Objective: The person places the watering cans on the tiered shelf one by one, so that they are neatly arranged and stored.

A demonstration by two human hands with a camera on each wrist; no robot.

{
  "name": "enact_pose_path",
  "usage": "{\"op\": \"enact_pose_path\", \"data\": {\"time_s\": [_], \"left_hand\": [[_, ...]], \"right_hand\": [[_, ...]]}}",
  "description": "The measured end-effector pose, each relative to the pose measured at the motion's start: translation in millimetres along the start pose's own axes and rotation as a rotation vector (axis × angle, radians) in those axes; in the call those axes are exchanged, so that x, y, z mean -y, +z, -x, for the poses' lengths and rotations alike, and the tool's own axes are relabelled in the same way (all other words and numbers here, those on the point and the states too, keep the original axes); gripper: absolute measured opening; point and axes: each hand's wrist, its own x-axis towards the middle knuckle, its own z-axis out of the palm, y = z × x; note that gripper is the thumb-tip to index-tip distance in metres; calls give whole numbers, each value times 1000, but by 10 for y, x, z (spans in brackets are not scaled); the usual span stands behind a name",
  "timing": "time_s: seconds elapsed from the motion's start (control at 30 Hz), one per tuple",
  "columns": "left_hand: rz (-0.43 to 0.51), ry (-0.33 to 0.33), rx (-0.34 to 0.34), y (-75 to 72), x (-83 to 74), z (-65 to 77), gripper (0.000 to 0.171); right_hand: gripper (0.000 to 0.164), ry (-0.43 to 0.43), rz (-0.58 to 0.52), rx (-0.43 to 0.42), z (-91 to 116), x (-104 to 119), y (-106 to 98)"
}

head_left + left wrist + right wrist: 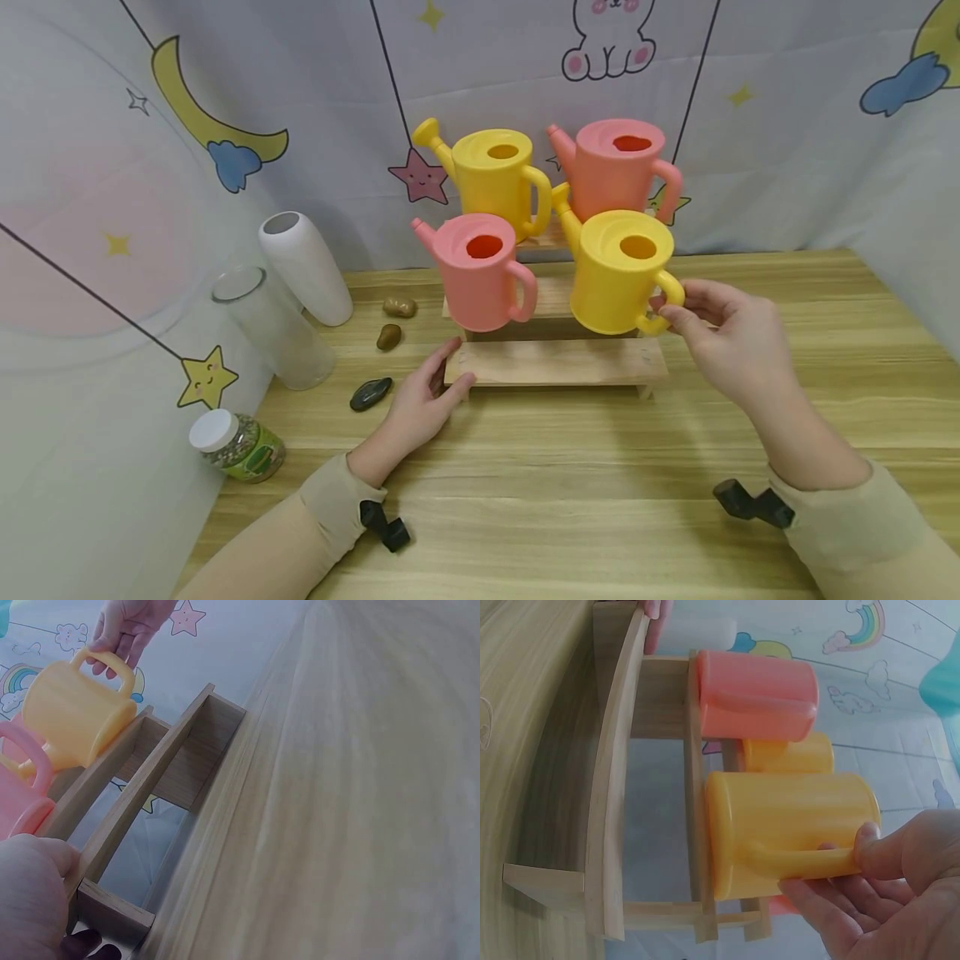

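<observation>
A yellow watering can [618,275] stands upright on the middle step of a wooden tiered stand [555,363], at its right side. My right hand [738,337] pinches this can's handle between thumb and fingers, clearly seen in the right wrist view, where the hand [900,885] comes from the lower right. On the left end of the lowest step, my left hand [420,400] grips the board, thumb at the front. A pink watering can [480,275] is left of the yellow one. Behind them on the top step are another yellow can [487,179] and another pink can [617,171].
Left of the stand lie two brown stones [399,307] and a dark stone [371,394]. Farther left are a white vase [311,271], a clear glass vase [277,333] and a white-lidded jar [247,450]. A printed curtain [495,67] hangs close behind the stand.
</observation>
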Motion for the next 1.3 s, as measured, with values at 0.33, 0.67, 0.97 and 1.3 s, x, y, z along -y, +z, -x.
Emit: {"op": "enact_pose_path", "data": {"time_s": [0.33, 0.67, 0.97, 1.3], "left_hand": [[6, -3, 0, -4, -2, 6, 68], [4, -8, -3, -15, 0, 5, 68], [35, -14, -8, -30, 16, 11, 68], [-9, -25, -57, -132, -155, 51, 78]], "right_hand": [[36, 11, 0, 29, -14, -7, -19], [53, 51, 28, 78, -20, 13, -84], [63, 54, -9, 118, -77, -18, -76], [35, -194, -144, -244, -46, -46, -270]]}}
